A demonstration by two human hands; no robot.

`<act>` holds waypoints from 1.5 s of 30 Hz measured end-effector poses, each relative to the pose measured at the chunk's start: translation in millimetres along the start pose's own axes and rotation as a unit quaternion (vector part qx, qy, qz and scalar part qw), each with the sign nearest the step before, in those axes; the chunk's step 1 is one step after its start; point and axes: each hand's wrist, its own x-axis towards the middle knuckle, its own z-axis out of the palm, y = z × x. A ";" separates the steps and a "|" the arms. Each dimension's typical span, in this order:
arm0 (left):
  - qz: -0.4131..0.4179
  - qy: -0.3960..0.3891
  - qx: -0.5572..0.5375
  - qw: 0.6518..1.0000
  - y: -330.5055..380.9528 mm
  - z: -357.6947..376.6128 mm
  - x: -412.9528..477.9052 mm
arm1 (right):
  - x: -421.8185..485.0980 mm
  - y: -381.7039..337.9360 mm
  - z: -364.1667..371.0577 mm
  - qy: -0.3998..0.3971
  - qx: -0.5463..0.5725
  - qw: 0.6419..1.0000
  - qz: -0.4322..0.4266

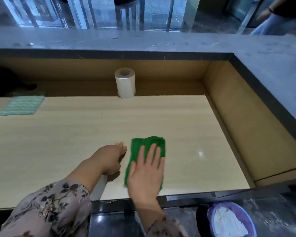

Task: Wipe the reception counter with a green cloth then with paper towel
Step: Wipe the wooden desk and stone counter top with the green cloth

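A green cloth (142, 147) lies folded on the light wooden counter (75, 137), near its front edge. My right hand (146, 171) presses flat on the cloth with straight, spread fingers. Just left of the cloth, my left hand (109, 158) rests on the counter with its fingers loosely curled and nothing in it. A roll of paper towel (125, 82) stands upright at the back of the counter, against the brown wall.
A pale striped green cloth (22, 105) lies at the counter's far left. A raised grey ledge (143, 41) runs along the back and right side. A purple basin (231, 219) with white paper sits on the dark floor below. Another person (277, 16) stands beyond the ledge.
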 end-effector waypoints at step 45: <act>-0.046 0.137 0.028 0.989 13.5 -64.2 116.1 | 275.9 152.8 -68.4 -0.019 -0.142 0.979 -0.146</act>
